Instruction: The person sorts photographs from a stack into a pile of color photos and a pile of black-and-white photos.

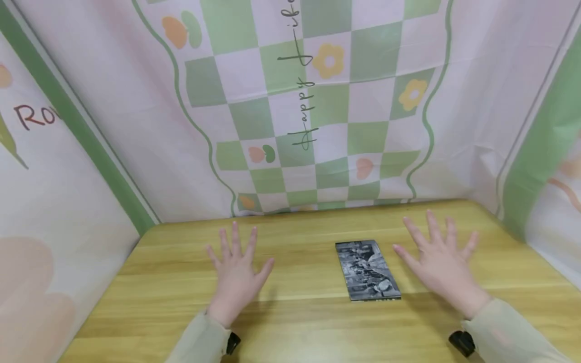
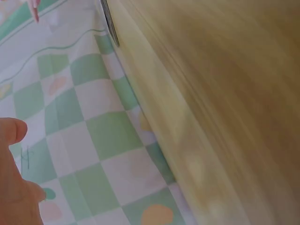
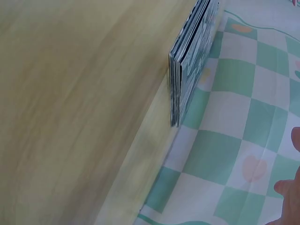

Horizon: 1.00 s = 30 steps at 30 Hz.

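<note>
A folded leaflet with a black-and-white printed picture lies flat on the wooden table, between the two hands and closer to the right one. Seen edge-on in the right wrist view, the leaflet shows several thin layers pressed together. My left hand is held over the left part of the table with fingers spread, holding nothing. To the right of the leaflet, my right hand also has its fingers spread and holds nothing; its thumb points toward the leaflet.
The wooden table has its far edge against a hanging cloth with green and white checks. More printed cloth hangs at the left and right. Dark straps sit at both wrists, by the light sleeves.
</note>
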Each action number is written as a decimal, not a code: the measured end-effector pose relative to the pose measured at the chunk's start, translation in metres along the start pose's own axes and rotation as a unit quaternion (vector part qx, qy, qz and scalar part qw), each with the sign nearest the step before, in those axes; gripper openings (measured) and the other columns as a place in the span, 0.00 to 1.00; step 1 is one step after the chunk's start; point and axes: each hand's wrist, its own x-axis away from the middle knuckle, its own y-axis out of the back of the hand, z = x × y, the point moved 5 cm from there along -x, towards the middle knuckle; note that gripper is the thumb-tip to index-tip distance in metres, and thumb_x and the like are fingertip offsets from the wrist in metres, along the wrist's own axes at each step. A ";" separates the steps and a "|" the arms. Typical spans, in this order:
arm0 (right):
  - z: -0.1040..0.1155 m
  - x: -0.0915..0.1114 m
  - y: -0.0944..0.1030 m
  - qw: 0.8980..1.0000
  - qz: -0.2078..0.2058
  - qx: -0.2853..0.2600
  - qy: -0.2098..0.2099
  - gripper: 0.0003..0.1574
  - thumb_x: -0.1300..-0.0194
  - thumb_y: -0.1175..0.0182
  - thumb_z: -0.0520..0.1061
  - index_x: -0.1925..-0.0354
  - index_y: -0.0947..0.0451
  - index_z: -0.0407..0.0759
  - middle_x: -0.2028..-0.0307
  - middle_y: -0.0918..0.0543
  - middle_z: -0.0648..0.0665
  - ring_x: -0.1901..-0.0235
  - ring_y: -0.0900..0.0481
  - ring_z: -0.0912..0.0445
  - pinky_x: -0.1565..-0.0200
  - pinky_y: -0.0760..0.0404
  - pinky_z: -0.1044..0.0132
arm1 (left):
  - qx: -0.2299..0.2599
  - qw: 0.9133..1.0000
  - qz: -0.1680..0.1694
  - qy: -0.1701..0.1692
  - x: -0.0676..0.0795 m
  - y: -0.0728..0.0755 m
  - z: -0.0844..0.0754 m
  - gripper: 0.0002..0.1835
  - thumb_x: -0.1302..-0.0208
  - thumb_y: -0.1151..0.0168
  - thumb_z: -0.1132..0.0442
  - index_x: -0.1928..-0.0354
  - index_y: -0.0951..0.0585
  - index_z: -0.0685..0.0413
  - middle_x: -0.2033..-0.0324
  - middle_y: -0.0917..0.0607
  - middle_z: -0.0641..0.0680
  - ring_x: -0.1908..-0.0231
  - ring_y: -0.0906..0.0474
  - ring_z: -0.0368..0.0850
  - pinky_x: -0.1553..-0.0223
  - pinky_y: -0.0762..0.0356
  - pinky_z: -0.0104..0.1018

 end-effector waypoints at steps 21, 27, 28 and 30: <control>0.010 -0.010 0.000 0.983 -0.006 -0.182 0.003 0.36 0.27 0.56 0.56 0.33 0.42 0.32 0.36 0.42 0.22 0.41 0.42 0.26 0.45 0.45 0.26 | 0.269 0.955 0.114 -0.048 -0.018 -0.027 -0.076 0.40 0.32 0.54 0.40 0.25 0.54 0.49 0.27 0.64 0.62 0.28 0.71 0.65 0.33 0.66 0.68; 0.000 -0.013 -0.014 0.936 0.092 -0.334 -0.061 0.37 0.24 0.64 0.55 0.35 0.43 0.25 0.39 0.36 0.22 0.42 0.34 0.30 0.45 0.30 0.37 | 0.490 0.847 0.206 0.024 -0.024 -0.046 -0.089 0.34 0.29 0.56 0.48 0.27 0.48 0.54 0.28 0.46 0.59 0.29 0.49 0.59 0.30 0.50 0.57; -0.001 -0.013 -0.018 0.924 0.109 -0.360 -0.070 0.38 0.24 0.65 0.56 0.34 0.45 0.24 0.38 0.37 0.22 0.41 0.36 0.30 0.43 0.31 0.38 | 0.524 0.822 0.218 0.040 -0.024 -0.050 -0.091 0.33 0.28 0.56 0.49 0.27 0.47 0.55 0.28 0.44 0.60 0.30 0.46 0.59 0.30 0.48 0.55; -0.006 -0.013 -0.027 0.896 0.142 -0.412 -0.082 0.39 0.23 0.68 0.56 0.33 0.49 0.22 0.36 0.41 0.22 0.39 0.36 0.33 0.39 0.31 0.42 | 0.595 0.766 0.234 0.066 -0.024 -0.058 -0.097 0.32 0.28 0.57 0.53 0.28 0.47 0.60 0.30 0.43 0.64 0.31 0.45 0.62 0.30 0.45 0.55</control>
